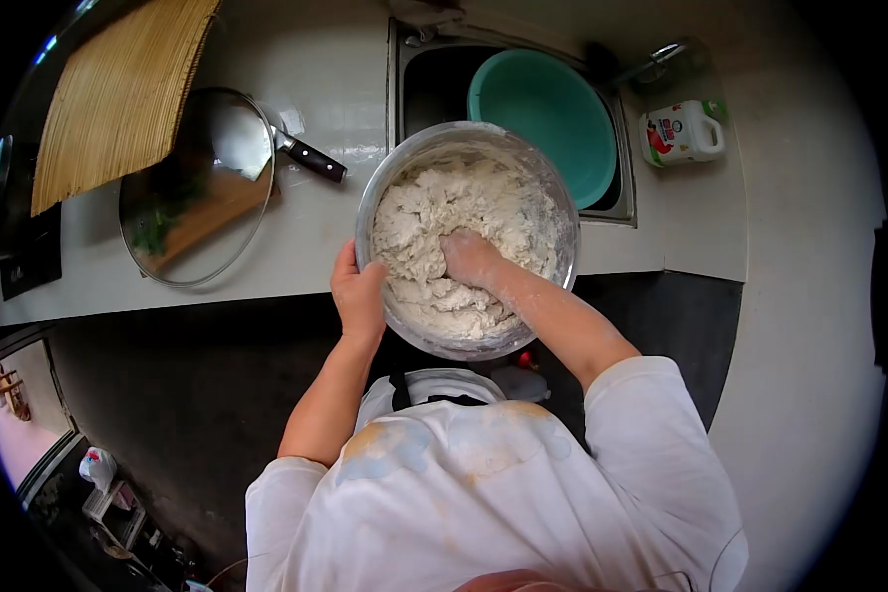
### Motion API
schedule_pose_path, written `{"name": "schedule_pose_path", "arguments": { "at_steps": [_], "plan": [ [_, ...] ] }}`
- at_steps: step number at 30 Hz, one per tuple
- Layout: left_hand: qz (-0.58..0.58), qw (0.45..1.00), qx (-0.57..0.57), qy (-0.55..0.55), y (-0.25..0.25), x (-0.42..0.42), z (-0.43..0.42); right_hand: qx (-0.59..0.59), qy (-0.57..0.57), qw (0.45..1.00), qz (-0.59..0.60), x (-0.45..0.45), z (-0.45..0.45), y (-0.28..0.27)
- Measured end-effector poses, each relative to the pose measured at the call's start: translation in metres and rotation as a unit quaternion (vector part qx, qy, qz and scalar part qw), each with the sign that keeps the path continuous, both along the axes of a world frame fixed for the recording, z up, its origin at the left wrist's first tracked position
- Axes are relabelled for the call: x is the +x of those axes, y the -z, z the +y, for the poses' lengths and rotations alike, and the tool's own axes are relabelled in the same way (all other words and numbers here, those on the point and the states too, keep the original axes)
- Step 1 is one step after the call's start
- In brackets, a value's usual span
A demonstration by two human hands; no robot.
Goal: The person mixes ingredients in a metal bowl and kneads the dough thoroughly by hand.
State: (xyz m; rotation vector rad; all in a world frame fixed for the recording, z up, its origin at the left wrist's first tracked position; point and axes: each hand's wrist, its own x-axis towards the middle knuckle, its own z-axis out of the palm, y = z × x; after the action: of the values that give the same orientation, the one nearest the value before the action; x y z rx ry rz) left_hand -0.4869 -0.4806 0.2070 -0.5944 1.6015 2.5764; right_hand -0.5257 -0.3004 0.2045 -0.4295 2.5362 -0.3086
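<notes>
A large metal bowl (368, 212) holds a mass of rough, shaggy pale dough (429, 212). Its left side is gripped by my left hand (358, 294), thumb at the rim and fingers against the outer wall. My right hand (471, 259) is pushed into the middle of the dough; the fingers are buried and cannot be seen. Flour dusts the right hand and forearm. The bowl is at the counter's front edge, partly in front of the sink.
A teal basin (553, 118) sits in the sink (627, 202). Left on the counter (326, 227) are a glass lid (192, 271), a cutting board (217, 212) with greens, a black-handled knife (311, 158) and a bamboo mat (123, 99). A white jug (676, 133) stands right.
</notes>
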Motion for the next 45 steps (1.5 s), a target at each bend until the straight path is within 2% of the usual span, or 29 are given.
{"name": "schedule_pose_path", "arguments": {
  "at_steps": [4,6,7,9,10,12,13,15,16,19,20,21,22,23,24,26,27,29,33,35,36,37,39,40,41,43,45],
  "plan": [
    [0.007,1.000,-0.013,0.023,-0.004,0.001,-0.005,0.028,0.008,1.000,-0.005,0.004,-0.005,-0.007],
    [0.027,0.995,-0.089,0.043,0.005,-0.002,-0.008,-0.038,0.048,0.998,0.022,0.015,-0.003,-0.031],
    [0.030,0.995,-0.087,0.044,0.006,-0.006,-0.011,-0.036,0.050,0.998,0.024,0.020,0.003,-0.046],
    [0.068,0.973,-0.202,0.085,0.004,-0.014,-0.013,-0.113,0.028,0.991,0.072,0.035,0.023,-0.070],
    [0.089,0.979,-0.161,0.084,0.001,-0.020,-0.012,-0.109,0.027,0.991,0.071,0.037,0.033,-0.072],
    [0.090,0.985,-0.126,0.081,-0.005,-0.024,-0.010,-0.069,0.188,0.980,0.024,0.032,0.050,-0.069],
    [0.089,0.988,-0.093,0.080,-0.009,-0.026,-0.009,-0.069,0.186,0.980,0.027,0.030,0.058,-0.057],
    [0.086,0.989,-0.095,0.071,-0.012,-0.026,-0.007,-0.183,0.281,0.942,0.007,0.028,0.068,-0.028],
    [0.079,0.990,-0.098,0.065,-0.013,-0.021,-0.007,-0.249,0.278,0.928,0.000,0.029,0.068,-0.017],
    [0.062,0.991,-0.090,0.075,-0.016,-0.021,-0.008,-0.264,0.219,0.939,-0.018,0.035,0.046,-0.043],
    [0.061,0.991,-0.089,0.074,-0.018,-0.022,-0.008,-0.205,0.209,0.956,-0.006,0.041,0.034,-0.053],
    [0.055,0.992,-0.091,0.071,-0.020,-0.021,-0.007,-0.204,0.210,0.956,-0.009,0.053,0.022,-0.045],
    [0.050,0.992,-0.095,0.069,-0.022,-0.020,-0.007,-0.115,0.149,0.976,0.108,0.065,0.011,-0.031],
    [0.047,0.992,-0.095,0.070,-0.024,-0.020,-0.006,-0.025,0.084,0.971,0.221,0.068,0.006,-0.018],
    [0.047,0.993,-0.086,0.061,-0.024,-0.022,-0.005,-0.026,0.085,0.972,0.216,0.059,0.009,-0.002],
    [0.043,0.995,-0.076,0.053,-0.019,-0.022,-0.004,0.019,-0.021,0.999,0.037,0.039,0.015,0.020],
    [0.035,0.995,-0.069,0.057,-0.013,-0.022,-0.004,0.019,-0.021,0.999,0.032,0.026,0.011,0.010],
    [0.025,0.996,-0.066,0.056,-0.010,-0.023,-0.004,-0.003,0.046,0.997,-0.061,0.002,0.005,-0.012],
    [0.025,0.995,-0.065,0.069,-0.016,-0.024,-0.007,-0.018,0.068,0.997,-0.016,-0.003,0.008,-0.004],
    [0.018,0.994,-0.079,0.078,-0.017,-0.018,-0.009,-0.062,0.118,0.988,0.083,0.007,0.010,0.013],
    [0.034,0.995,-0.072,0.067,-0.013,-0.020,-0.008,-0.065,0.113,0.987,0.092,0.008,0.018,0.022],
    [0.047,0.995,-0.064,0.057,-0.011,-0.022,-0.009,-0.057,0.081,0.995,0.015,0.014,0.033,0.031],
    [0.043,0.996,-0.054,0.056,-0.013,-0.023,-0.009,-0.043,0.049,0.996,-0.066,0.031,0.049,0.015],
    [0.033,0.997,-0.043,0.054,-0.013,-0.022,-0.007,-0.190,0.115,0.974,-0.043,0.037,0.048,-0.019],
    [0.031,0.998,-0.039,0.048,-0.012,-0.021,-0.007,-0.333,0.177,0.926,-0.021,0.038,0.049,-0.038],
    [0.056,0.995,-0.049,0.066,-0.013,-0.023,-0.009,-0.469,0.283,0.836,-0.031,0.012,0.059,-0.027],
    [0.055,0.995,-0.046,0.065,-0.015,-0.024,-0.009,-0.439,0.314,0.841,-0.034,-0.027,0.050,-0.028]
  ]
}}
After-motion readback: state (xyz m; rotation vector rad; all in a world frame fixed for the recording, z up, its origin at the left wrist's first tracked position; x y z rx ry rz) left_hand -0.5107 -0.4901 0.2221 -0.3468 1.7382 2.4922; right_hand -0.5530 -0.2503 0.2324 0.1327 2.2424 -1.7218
